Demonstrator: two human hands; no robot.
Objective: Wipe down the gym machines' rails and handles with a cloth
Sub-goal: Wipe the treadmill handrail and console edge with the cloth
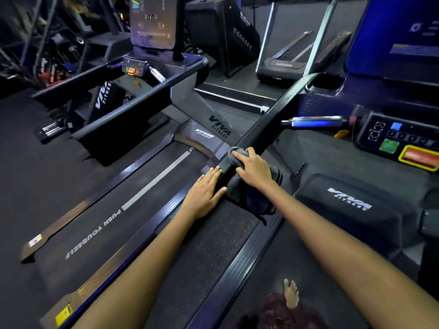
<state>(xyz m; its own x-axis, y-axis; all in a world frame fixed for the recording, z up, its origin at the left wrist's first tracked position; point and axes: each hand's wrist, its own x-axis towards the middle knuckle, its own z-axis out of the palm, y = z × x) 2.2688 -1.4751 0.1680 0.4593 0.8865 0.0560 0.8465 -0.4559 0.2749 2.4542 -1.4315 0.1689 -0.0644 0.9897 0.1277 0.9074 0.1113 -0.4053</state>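
A long black side rail (273, 117) of a treadmill runs from the console at upper right down to the middle of the view. A dark grey cloth (255, 198) is draped over the rail's lower end and hangs down its right side. My right hand (254, 168) lies on top of the cloth, fingers curved over it and pressing it onto the rail. My left hand (205, 189) rests flat with straight fingers against the rail's left side, just beside the cloth.
A chrome handle (316, 121) and a button console (401, 141) sit at right. The neighbouring treadmill's belt (133, 205), marked PUSH YOURSELF, lies at left with its own rail (123, 108) and console behind. More machines stand at the back. A bare foot (291, 293) shows below.
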